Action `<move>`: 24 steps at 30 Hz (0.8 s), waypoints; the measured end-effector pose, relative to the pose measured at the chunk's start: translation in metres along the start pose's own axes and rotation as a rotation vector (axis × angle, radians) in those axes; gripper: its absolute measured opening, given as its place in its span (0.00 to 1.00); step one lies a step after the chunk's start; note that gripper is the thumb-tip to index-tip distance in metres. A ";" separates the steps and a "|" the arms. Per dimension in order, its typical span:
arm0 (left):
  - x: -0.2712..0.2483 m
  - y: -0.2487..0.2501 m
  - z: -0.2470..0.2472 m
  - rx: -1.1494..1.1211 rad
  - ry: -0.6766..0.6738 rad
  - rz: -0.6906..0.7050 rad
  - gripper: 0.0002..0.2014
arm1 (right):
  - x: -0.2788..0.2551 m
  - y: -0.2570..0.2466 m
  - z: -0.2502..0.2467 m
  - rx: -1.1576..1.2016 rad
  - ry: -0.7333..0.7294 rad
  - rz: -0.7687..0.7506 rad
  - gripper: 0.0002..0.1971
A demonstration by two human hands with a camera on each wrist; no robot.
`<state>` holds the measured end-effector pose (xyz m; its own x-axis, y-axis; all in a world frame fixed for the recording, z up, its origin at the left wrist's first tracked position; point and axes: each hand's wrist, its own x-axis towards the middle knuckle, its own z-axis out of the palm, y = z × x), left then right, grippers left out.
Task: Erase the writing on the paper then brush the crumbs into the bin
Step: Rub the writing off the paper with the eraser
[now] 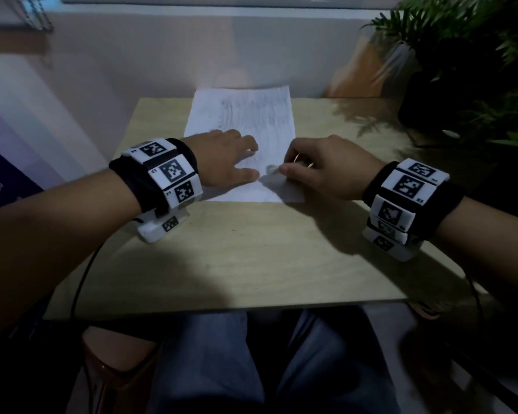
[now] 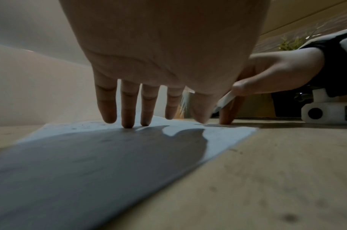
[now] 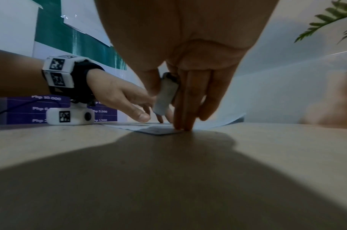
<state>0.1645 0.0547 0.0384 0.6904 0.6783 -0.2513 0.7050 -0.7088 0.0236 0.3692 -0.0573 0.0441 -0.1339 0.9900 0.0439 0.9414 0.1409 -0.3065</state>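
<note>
On the worktop (image 1: 251, 264) lies a sheet of paper (image 1: 245, 115), with its far edge reaching the wall. Grey pencil marks cover its upper part. The paper is thin and light, so I judge it will slide or wrinkle easily when rubbed; it is best held flat with a spread palm close to the rubbing place, not gripped at an edge.

The left hand (image 1: 225, 156) does just this: its fingers (image 2: 127, 109) are straight and spread, and their tips press on the near left part of the sheet.

The right hand (image 1: 320, 165) pinches a small white eraser (image 3: 165, 96) between the thumb and the first fingers. The eraser is short and looks firm but a little rubbery, so a hold near its lower end should give good control. Its lower end is at or just above the paper, near the right edge, just beside the left thumb; whether it touches I cannot tell. The other right fingers are curled down, and their tips rest at the near right corner of the sheet.

No bin is visible in these views, and crumbs are too small to see.
</note>
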 end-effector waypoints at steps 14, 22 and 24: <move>-0.002 -0.001 0.001 -0.058 -0.202 0.153 0.39 | -0.001 0.004 0.005 -0.059 0.103 -0.042 0.13; 0.003 -0.006 0.000 -0.111 -0.362 0.130 0.53 | -0.005 -0.020 0.012 0.154 -0.173 -0.343 0.14; 0.002 -0.005 0.000 -0.090 -0.358 0.112 0.50 | -0.005 -0.024 0.015 0.120 -0.193 -0.359 0.16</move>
<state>0.1623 0.0594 0.0382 0.6746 0.4763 -0.5639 0.6511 -0.7439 0.1507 0.3430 -0.0657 0.0366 -0.5126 0.8586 -0.0070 0.7835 0.4643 -0.4130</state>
